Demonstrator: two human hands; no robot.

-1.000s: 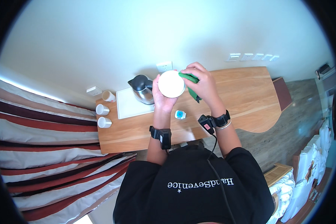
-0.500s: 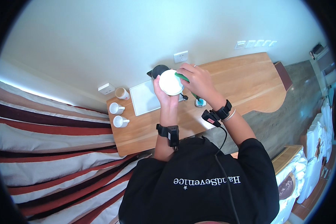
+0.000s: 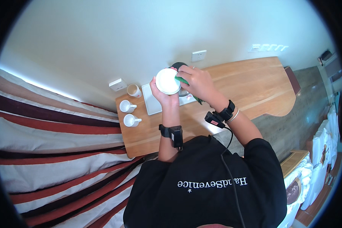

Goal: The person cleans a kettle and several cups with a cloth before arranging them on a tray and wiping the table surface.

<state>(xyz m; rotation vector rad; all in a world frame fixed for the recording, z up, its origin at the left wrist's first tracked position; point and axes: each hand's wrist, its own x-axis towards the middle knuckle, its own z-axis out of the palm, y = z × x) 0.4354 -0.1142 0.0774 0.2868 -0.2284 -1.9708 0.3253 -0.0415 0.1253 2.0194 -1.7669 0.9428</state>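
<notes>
Vessel (image 3: 168,81), round, white and rimmed, lifted above a pale wooden desk (image 3: 250,83) with a curved front edge.

Cradled from below and the left by the left hand (image 3: 164,97), fingers curved around the side and spread only as wide as the grip needs; material too washed out by glare to tell. Touching the right rim, a folded green cloth (image 3: 181,80), pinched between thumb and fingers of the nearly closed right hand (image 3: 198,81), loose end hanging below. Just behind, mostly hidden, a black-topped metal kettle (image 3: 179,65), near a flat white rectangular tray (image 3: 152,105). Left of the tray, a pale round cup (image 3: 133,90) and two white handled mugs (image 3: 126,106) in a row. Beyond, a white wall socket (image 3: 198,56); far left, a curtain (image 3: 64,157) striped white, red and dark.
</notes>
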